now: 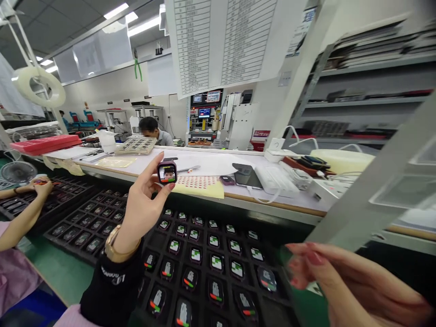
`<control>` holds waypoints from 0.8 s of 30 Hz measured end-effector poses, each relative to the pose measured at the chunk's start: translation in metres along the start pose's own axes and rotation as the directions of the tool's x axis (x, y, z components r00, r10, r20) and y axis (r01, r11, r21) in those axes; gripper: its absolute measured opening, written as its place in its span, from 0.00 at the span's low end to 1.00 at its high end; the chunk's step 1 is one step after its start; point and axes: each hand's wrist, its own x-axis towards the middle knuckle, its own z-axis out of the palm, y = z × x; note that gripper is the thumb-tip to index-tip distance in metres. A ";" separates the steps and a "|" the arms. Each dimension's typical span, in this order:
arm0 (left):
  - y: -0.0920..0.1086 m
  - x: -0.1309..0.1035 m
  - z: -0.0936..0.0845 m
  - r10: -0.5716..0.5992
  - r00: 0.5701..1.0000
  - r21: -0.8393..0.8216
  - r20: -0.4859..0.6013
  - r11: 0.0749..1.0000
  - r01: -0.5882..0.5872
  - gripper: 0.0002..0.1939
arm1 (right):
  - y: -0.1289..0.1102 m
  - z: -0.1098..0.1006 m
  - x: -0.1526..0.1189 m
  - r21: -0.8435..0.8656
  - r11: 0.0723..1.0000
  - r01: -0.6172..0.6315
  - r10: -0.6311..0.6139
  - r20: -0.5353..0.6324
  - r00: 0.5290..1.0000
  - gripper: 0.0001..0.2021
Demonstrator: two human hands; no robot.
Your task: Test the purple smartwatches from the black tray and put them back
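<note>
My left hand (145, 204) is raised in front of the bench shelf. Between thumb and fingers it pinches a small square smartwatch (167, 172) without a strap, its lit screen facing me. At the lower right, my right hand (350, 281) has thumb and fingertips together. A faint, blurred, see-through patch shows at those fingertips, too unclear to name. Below both hands lies a black compartment tray (274, 313) with rows of similar watches, many with lit screens of white, green and red. One watch (266, 278) sits near the tray's right side, closest to my right hand.
Another black tray (70, 250) of watches stands to the left, near a co-worker's hands (42, 185). On the shelf are a yellow sheet with red dots (200, 187), a phone (247, 176), white cables and a red tray (51, 143). A metal post (361, 195) rises at right.
</note>
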 end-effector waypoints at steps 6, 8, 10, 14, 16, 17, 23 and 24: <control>-0.006 -0.029 0.043 -0.128 0.983 -0.145 0.133 0.978 0.147 0.31 | -0.025 0.026 -0.006 0.118 0.988 -0.096 0.074 0.181 0.981 0.15; -0.008 -0.041 0.054 -0.169 0.971 -0.171 0.167 0.965 0.197 0.31 | -0.020 0.030 -0.004 0.129 0.990 -0.061 0.028 0.247 0.969 0.09; -0.010 -0.053 0.061 -0.209 0.956 -0.172 0.208 0.954 0.246 0.31 | -0.014 0.033 -0.003 0.078 0.997 -0.001 -0.023 0.311 0.950 0.07; -0.016 -0.069 0.067 -0.254 0.912 -0.119 0.321 0.945 0.305 0.31 | -0.007 0.040 -0.005 0.008 0.996 0.086 -0.083 0.383 0.920 0.12; -0.018 -0.072 0.068 -0.249 0.901 -0.081 0.356 0.952 0.295 0.31 | -0.005 0.045 -0.006 0.009 0.995 0.097 -0.092 0.421 0.902 0.13; -0.019 -0.072 0.068 -0.238 0.900 -0.069 0.365 0.957 0.281 0.31 | -0.005 0.048 -0.007 0.018 0.996 0.091 -0.090 0.446 0.890 0.14; -0.015 -0.069 0.067 -0.182 0.897 -0.089 0.403 0.968 0.237 0.31 | -0.004 0.059 -0.011 0.141 0.990 -0.004 -0.072 0.529 0.845 0.14; -0.014 -0.068 0.067 -0.188 0.895 -0.091 0.404 0.966 0.244 0.31 | -0.004 0.059 -0.011 0.152 0.988 -0.022 -0.064 0.533 0.844 0.14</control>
